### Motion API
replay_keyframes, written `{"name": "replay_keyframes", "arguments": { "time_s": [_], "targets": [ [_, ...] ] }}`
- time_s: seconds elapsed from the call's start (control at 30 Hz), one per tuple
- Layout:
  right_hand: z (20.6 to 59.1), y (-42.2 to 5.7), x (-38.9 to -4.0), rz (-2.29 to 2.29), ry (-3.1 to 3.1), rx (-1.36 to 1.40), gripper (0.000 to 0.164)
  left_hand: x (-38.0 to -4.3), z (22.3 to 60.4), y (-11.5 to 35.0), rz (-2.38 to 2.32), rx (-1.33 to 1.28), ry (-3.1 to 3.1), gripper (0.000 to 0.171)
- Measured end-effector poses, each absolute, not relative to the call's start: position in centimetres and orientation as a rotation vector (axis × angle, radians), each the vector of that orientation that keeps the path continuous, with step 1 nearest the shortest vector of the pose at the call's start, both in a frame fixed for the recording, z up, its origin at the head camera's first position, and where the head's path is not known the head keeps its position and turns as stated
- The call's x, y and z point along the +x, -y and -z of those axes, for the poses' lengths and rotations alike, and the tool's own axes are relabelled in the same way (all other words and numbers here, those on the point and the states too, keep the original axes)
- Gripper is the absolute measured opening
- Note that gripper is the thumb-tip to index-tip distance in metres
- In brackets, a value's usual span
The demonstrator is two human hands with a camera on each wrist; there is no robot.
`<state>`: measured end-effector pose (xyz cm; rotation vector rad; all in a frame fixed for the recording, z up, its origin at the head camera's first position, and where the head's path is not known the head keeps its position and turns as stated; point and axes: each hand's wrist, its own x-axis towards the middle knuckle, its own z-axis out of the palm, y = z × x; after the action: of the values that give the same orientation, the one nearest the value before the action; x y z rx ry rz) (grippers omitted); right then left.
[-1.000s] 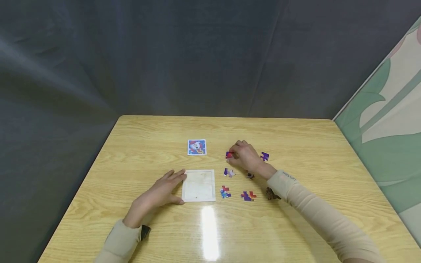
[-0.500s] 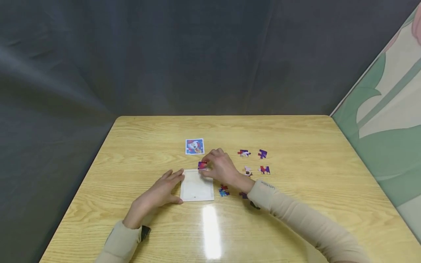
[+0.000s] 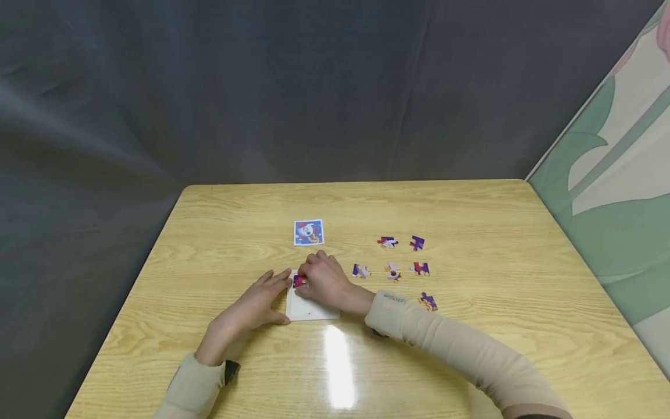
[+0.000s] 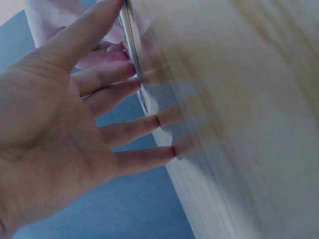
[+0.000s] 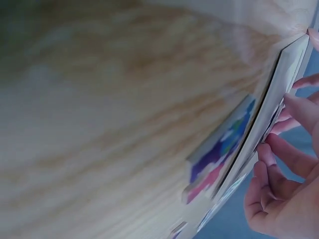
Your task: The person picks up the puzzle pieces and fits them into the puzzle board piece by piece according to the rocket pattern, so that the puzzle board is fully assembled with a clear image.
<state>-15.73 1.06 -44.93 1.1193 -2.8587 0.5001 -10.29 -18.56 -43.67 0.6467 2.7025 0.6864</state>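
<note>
My right hand (image 3: 325, 282) pinches a red and purple jigsaw piece (image 3: 298, 281) at the upper left corner of a shallow white puzzle tray (image 3: 314, 314). How far the piece sits down in the tray is hidden by the fingers. Against the tray's left side rests my left hand (image 3: 253, 305), its fingers spread and fairly straight. In the left wrist view, the fingertips of that left hand (image 4: 94, 119) touch the tabletop and the tray's edge. The right wrist view has a blue and pink jigsaw piece (image 5: 219, 149) lying beside the tray.
Behind the tray lies a square picture card (image 3: 309, 233) with a white cartoon character. Loose jigsaw pieces are spread to the right, among them a purple piece (image 3: 417, 242) and an orange and purple piece (image 3: 427, 301). My right sleeve (image 3: 445, 331) covers part of the table.
My right hand has picked up the red and purple jigsaw piece from the right and carried it left to the tray's upper left corner. The left hand has stayed at the tray.
</note>
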Motion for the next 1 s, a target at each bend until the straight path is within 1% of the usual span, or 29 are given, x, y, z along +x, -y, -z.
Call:
{"name": "replay_keyframes", "arguments": {
  "time_s": [0.2, 0.47, 0.6, 0.7, 0.8, 1.0],
  "targets": [
    [44.8, -0.8, -15.4, -0.464, 2.857, 1.133, 0.034, -10.1, 43.6, 18.4, -0.699, 0.631, -2.701, 0.076],
    [45.0, -0.4, -15.6, -0.548, 2.840, 1.172, 0.021, -10.1, 43.6, 18.4, -0.708, 0.633, -2.708, 0.077],
    [44.8, -1.0, -15.8, -0.610, 2.831, 1.195, 0.024, -10.0, 43.7, 18.2, -0.714, 0.636, -2.699, 0.076],
    [44.1, -2.5, -16.3, -0.654, 2.791, 1.169, 0.027, -10.1, 43.8, 18.0, -0.687, 0.640, -2.697, 0.075],
    [43.1, -5.1, -17.5, -0.729, 2.722, 1.096, 0.026, -10.3, 43.7, 17.8, -0.675, 0.633, -2.698, 0.076],
    [42.4, -12.3, -20.2, -0.857, 2.716, 0.814, 0.025, -10.5, 43.6, 17.4, -0.675, 0.647, -2.684, 0.077]
  ]
}}
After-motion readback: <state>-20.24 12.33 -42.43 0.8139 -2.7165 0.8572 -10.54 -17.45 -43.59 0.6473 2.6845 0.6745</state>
